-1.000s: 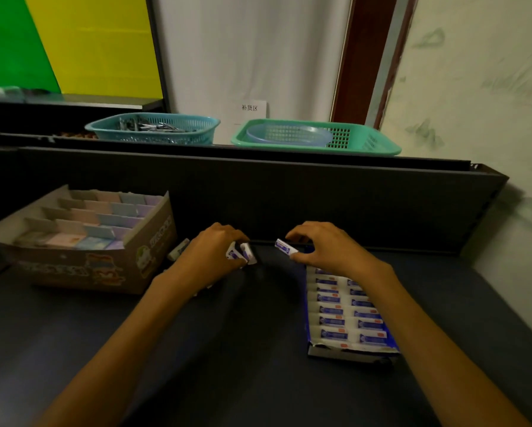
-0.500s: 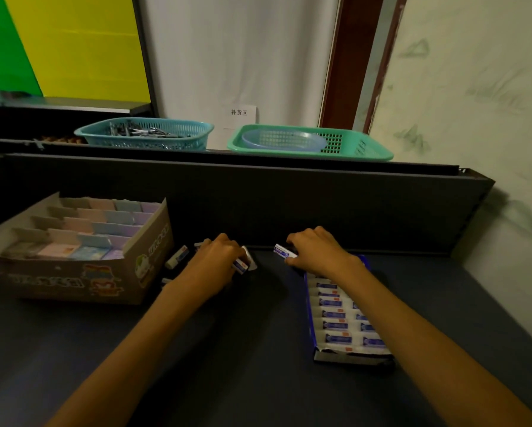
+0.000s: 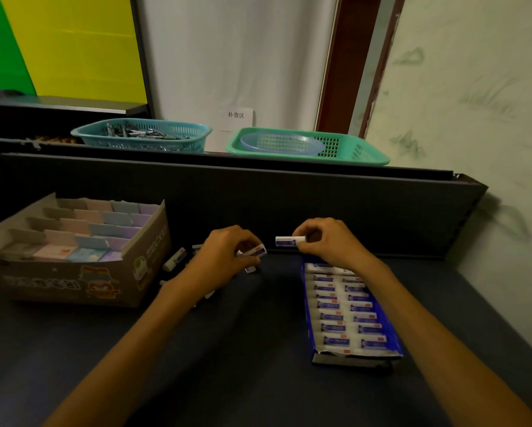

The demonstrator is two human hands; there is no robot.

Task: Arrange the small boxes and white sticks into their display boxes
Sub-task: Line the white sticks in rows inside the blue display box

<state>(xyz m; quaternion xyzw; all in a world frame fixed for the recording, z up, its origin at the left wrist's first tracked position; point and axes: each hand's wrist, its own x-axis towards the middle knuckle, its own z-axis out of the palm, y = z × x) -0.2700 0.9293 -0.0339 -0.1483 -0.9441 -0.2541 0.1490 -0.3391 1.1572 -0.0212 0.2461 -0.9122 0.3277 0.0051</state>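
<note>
Cardboard display box (image 3: 83, 282), seemingly matt tabletop (image 3: 258, 349).

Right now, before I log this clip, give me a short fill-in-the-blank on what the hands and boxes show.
1. The right hand pinches one white ____.
2. The blue display box holds sticks in ____ columns.
3. The cardboard display box sits on the person's ____ side.

Missing: stick; two; left

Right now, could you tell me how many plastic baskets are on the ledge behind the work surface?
2. A teal basket holding dark metal bits sits left of the paper sign; a green basket with a pale blue tray inside sits right of it. Others could lie beyond the frame's left edge.
</note>
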